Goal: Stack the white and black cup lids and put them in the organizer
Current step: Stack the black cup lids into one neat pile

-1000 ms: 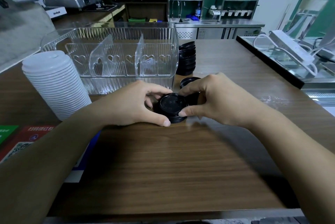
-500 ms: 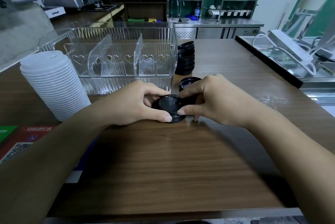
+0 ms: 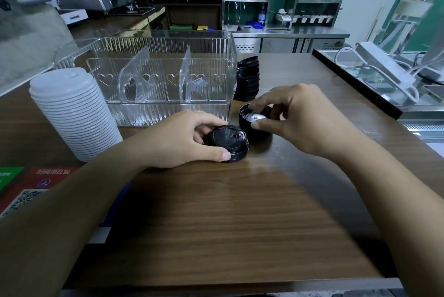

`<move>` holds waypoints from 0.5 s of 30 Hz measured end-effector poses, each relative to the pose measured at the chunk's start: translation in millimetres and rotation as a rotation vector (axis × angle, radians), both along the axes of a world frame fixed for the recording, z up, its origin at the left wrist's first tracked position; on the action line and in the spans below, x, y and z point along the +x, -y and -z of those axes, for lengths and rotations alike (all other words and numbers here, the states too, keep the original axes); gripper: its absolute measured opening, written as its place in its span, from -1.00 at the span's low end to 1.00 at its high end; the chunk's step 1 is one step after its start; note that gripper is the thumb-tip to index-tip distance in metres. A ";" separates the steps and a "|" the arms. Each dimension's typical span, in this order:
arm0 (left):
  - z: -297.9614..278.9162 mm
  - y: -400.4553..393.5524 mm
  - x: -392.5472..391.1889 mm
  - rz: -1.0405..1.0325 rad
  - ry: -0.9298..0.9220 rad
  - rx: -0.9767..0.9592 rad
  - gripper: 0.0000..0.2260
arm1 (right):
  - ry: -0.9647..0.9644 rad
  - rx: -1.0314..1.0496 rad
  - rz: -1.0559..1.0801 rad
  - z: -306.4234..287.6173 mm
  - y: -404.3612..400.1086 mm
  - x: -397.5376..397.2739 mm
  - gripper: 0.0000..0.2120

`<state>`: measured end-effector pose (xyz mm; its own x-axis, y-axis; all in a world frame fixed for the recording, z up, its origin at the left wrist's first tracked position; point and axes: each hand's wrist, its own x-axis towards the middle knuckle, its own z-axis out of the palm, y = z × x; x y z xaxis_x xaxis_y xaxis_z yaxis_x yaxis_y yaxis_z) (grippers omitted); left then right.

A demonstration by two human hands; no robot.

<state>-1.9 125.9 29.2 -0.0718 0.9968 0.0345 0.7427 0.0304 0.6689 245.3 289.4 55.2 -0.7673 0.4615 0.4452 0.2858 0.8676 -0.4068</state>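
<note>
My left hand [image 3: 185, 138] grips a short stack of black cup lids [image 3: 228, 141] that rests on the wooden counter. Just right of it my right hand [image 3: 295, 120] closes thumb and fingers around an upturned black lid stack [image 3: 249, 119] with a pale reflection inside. A taller stack of black lids [image 3: 247, 79] stands behind, beside the right end of the clear ribbed organizer [image 3: 230, 56]. The organizer has two dividers and holds no lids. A tall stack of white lids [image 3: 72, 114] stands at the left of the organizer.
Red and green printed cards [image 3: 36, 183] lie at the counter's left front. A black-edged recess with a white power strip [image 3: 384, 66] borders the counter on the right. Coffee machines and steel shelving stand behind the counter.
My right hand has let go of the lid stack in my left hand and moved right and back onto the upturned black lids. My left hand keeps its hold.
</note>
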 end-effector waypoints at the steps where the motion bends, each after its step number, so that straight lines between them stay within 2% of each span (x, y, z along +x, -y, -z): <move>1: 0.1 0.4 0.3 -0.001 -0.009 -0.002 -0.36 | 0.026 0.037 0.022 1.6 -3.8 0.3 -0.72; 5: 1.7 0.6 -0.4 -0.004 -0.043 0.006 -0.39 | 0.141 0.080 0.030 10.1 -9.5 -0.7 -0.75; 10: 1.1 0.0 0.1 0.002 -0.056 0.015 -0.43 | 0.144 0.094 0.040 16.3 -8.6 -6.5 -0.89; 15: -0.9 1.4 2.4 0.031 -0.062 0.010 -0.46 | 0.106 0.052 0.045 17.7 -8.2 -9.3 -0.88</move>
<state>0.4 124.6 30.1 -0.0378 0.9981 0.0481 0.7835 -0.0002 0.6214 236.0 297.5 37.5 -0.7904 0.4749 0.3869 0.3637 0.8721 -0.3275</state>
